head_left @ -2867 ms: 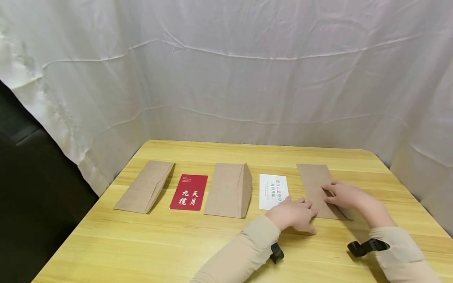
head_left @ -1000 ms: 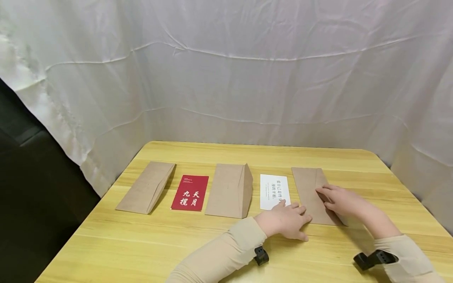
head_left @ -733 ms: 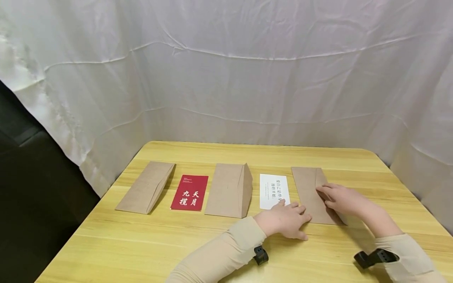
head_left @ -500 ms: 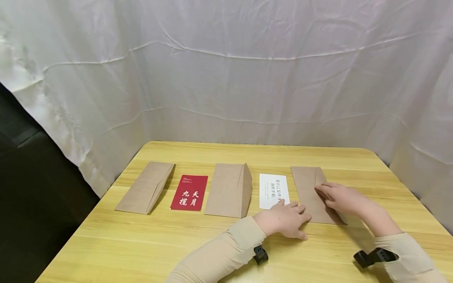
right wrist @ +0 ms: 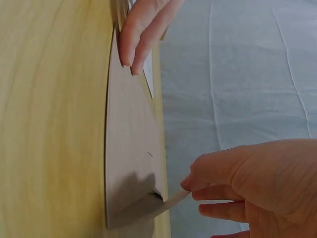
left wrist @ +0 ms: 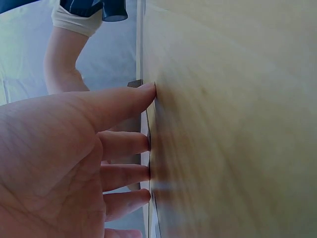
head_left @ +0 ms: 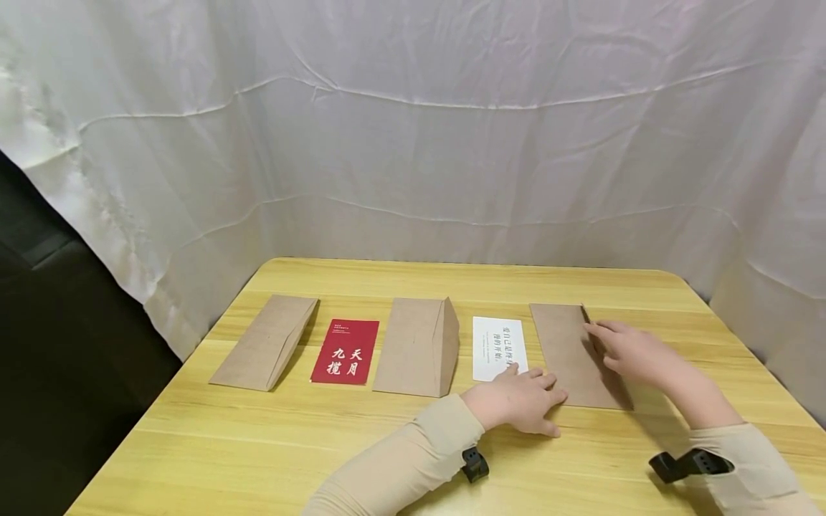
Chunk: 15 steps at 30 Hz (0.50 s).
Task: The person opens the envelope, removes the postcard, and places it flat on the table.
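Observation:
At the right of the head view lies a brown paper envelope (head_left: 558, 351), its long right-hand flap (right wrist: 172, 202) standing up. My right hand (head_left: 639, 356) pinches the edge of that flap between thumb and forefinger, as the right wrist view shows. My left hand (head_left: 519, 405) is spread with straight fingers at the envelope's lower left edge. Its fingertips touch down there, some beside a white card (head_left: 495, 340) with dark printed characters. The left hand covers the card's lower right corner.
Left of the white card, a second brown envelope (head_left: 409, 347) has its flap partly raised. Beyond it come a red card (head_left: 348, 344) with white characters and a third brown envelope (head_left: 261, 344). The wooden table (head_left: 258, 459) ends at a pale curtain (head_left: 413, 158).
The right envelope slid slightly left and toward me earlier. In the last half second my right hand has moved a little right, lifting its flap. The left hand stayed put during that half second.

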Tool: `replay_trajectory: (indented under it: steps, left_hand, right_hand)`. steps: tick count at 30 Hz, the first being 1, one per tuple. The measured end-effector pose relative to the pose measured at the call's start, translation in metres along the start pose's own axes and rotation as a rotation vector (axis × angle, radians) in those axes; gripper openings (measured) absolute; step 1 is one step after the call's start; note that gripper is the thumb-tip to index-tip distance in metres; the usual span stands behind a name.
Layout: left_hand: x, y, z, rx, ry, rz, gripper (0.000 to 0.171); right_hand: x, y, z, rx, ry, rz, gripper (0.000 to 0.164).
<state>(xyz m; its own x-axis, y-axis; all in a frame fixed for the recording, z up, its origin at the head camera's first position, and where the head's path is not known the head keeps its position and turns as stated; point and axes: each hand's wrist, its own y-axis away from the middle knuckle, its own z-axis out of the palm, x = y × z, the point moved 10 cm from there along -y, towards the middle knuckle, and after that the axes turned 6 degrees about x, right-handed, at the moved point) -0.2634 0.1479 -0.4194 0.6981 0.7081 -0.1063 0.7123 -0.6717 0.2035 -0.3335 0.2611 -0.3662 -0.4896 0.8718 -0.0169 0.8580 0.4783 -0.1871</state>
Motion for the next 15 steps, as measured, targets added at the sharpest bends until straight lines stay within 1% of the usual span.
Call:
replay_trajectory:
  steps: [8, 10, 15]
  left_hand:
    - [0.000, 0.000, 0.001, -0.004, 0.009, -0.006, 0.066]
    - [0.000, -0.001, 0.001, -0.005, 0.010, -0.006, 0.066]
    - [-0.001, -0.001, 0.003, -0.012, 0.017, -0.011, 0.067]
  right_hand:
    - [0.019, 0.004, -0.004, 0.021, 0.056, 0.039, 0.055]
    - [0.025, 0.005, -0.004, 0.011, 0.079, 0.060, 0.056]
    - [0.042, 0.010, 0.003, -0.054, 0.123, 0.121, 0.063]
